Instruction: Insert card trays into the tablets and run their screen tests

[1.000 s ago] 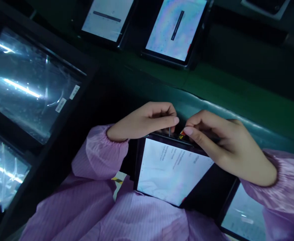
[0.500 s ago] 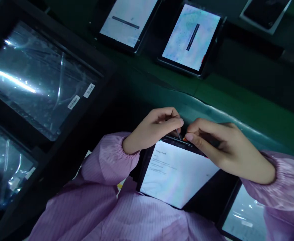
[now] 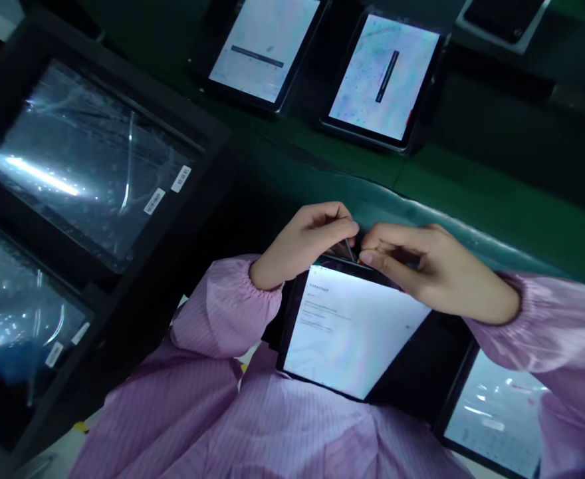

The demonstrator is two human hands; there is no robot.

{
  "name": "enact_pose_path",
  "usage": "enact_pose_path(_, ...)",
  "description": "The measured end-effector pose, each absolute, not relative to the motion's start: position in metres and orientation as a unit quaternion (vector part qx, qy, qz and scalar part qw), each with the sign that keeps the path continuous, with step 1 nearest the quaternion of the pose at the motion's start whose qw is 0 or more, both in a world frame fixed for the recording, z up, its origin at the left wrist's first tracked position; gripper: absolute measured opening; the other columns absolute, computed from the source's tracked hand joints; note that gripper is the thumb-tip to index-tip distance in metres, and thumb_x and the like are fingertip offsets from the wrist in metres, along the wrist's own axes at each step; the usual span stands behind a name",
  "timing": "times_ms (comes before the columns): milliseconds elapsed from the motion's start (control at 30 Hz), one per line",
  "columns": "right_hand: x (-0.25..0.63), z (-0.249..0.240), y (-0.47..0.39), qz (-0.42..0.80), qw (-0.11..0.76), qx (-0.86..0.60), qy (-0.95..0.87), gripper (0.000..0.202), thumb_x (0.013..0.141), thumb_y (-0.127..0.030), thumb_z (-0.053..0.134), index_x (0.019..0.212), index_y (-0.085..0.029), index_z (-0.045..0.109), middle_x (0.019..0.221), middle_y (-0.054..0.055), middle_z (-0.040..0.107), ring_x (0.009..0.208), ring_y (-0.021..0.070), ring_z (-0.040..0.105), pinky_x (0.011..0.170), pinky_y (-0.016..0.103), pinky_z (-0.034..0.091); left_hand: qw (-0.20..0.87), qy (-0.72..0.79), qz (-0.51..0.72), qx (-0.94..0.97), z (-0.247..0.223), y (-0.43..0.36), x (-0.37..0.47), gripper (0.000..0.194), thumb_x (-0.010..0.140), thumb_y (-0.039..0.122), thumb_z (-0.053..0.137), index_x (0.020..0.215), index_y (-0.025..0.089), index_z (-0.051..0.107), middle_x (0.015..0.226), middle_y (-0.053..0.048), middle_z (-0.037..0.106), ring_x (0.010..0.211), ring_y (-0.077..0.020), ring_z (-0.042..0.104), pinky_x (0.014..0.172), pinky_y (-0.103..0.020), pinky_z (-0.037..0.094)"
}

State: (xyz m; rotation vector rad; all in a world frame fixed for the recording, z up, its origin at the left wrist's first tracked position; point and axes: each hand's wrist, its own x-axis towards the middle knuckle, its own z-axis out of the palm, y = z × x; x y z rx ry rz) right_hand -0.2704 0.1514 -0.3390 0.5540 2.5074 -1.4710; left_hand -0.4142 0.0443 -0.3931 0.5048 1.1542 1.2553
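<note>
A tablet with a lit white screen reading "Internet" rests against my lap, tilted. At its upper edge, my left hand pinches a thin pin-like tool that points down to the tablet's edge. Close beside it, my right hand is closed, thumb and forefinger pressed together at the same edge. A tiny orange bit shows at those fingertips, too small to name. The fingers of both hands nearly touch.
Two lit tablets lie on the green mat. Dark trays at left hold plastic-wrapped panels. Another tablet sits at lower right, and a dark device on a white box at the upper right.
The view has shifted slightly. Both hands appear a little higher and further left, still at the tablet's upper edge, and the orange bit shows less.
</note>
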Motion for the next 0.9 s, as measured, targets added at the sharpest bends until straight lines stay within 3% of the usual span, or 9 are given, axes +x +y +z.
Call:
enact_pose_path(133, -0.263, -0.343, 0.16, -0.485, 0.096, 0.226, 0.839, 0.021, 0.09, -0.041, 0.056, 0.091, -0.02, 0.057, 0.062, -0.003, 0.054, 0.053, 0.0104, 0.048, 0.051, 0.024, 0.037, 0.618, 0.52, 0.553, 0.206, -0.404, 0.052, -0.415, 0.018, 0.079, 0.019, 0.059, 0.062, 0.014, 0.054, 0.055, 0.006, 0.052, 0.048, -0.0041, 0.054, 0.049, -0.014, 0.042)
enact_pose_path(233, -0.232, -0.347, 0.165, -0.423, 0.061, 0.266, 0.864, 0.048, 0.083, -0.052, 0.063, 0.119, -0.022, 0.05, 0.092, 0.005, 0.063, 0.08, 0.0206, 0.062, 0.068, 0.032, 0.05, 0.62, 0.538, 0.539, 0.19, -0.415, 0.06, -0.415, 0.019, 0.079, 0.022, 0.058, 0.062, 0.014, 0.052, 0.061, 0.005, 0.053, 0.05, -0.0063, 0.058, 0.046, -0.015, 0.043)
enact_pose_path(300, -0.205, -0.355, 0.163, -0.391, 0.049, 0.275, 0.877, 0.063, 0.081, -0.053, 0.065, 0.131, -0.023, 0.042, 0.11, 0.009, 0.06, 0.097, 0.0248, 0.06, 0.082, 0.037, 0.052, 0.629, 0.549, 0.521, 0.18, -0.423, 0.065, -0.415, 0.019, 0.078, 0.024, 0.057, 0.063, 0.015, 0.051, 0.063, 0.004, 0.052, 0.051, -0.0083, 0.06, 0.042, -0.015, 0.042)
enact_pose_path(400, -0.177, -0.373, 0.156, -0.385, 0.048, 0.267, 0.882, 0.077, 0.08, -0.049, 0.066, 0.142, -0.021, 0.028, 0.12, 0.011, 0.053, 0.109, 0.027, 0.056, 0.092, 0.042, 0.05, 0.635, 0.554, 0.508, 0.178, -0.432, 0.07, -0.415, 0.017, 0.076, 0.026, 0.057, 0.064, 0.016, 0.051, 0.063, 0.003, 0.051, 0.05, -0.0096, 0.06, 0.038, -0.015, 0.041)
enact_pose_path(533, -0.172, -0.392, 0.149, -0.398, 0.041, 0.233, 0.886, 0.08, 0.083, -0.042, 0.063, 0.146, -0.022, 0.019, 0.136, 0.014, 0.043, 0.122, 0.0285, 0.05, 0.103, 0.045, 0.045, 0.637, 0.542, 0.516, 0.186, -0.44, 0.073, -0.416, 0.016, 0.075, 0.027, 0.06, 0.065, 0.017, 0.052, 0.066, 0.002, 0.052, 0.051, -0.0115, 0.061, 0.035, -0.017, 0.041)
enact_pose_path(700, -0.179, -0.399, 0.151, -0.429, 0.035, 0.218, 0.876, 0.076, 0.084, -0.035, 0.06, 0.146, -0.025, 0.018, 0.14, 0.013, 0.039, 0.127, 0.0283, 0.046, 0.105, 0.046, 0.044, 0.624, 0.558, 0.515, 0.183, -0.441, 0.072, -0.42, 0.017, 0.074, 0.028, 0.061, 0.064, 0.016, 0.053, 0.063, 0.002, 0.053, 0.048, -0.012, 0.061, 0.033, -0.018, 0.041)
enact_pose_path(900, -0.181, -0.405, 0.156, -0.448, 0.018, 0.207, 0.869, 0.072, 0.082, -0.03, 0.058, 0.144, -0.021, 0.022, 0.13, 0.014, 0.047, 0.126, 0.0292, 0.046, 0.105, 0.05, 0.042, 0.606, 0.584, 0.51, 0.179, -0.439, 0.072, -0.425, 0.016, 0.072, 0.028, 0.061, 0.064, 0.015, 0.054, 0.065, 0.002, 0.055, 0.045, -0.0095, 0.058, 0.034, -0.017, 0.041)
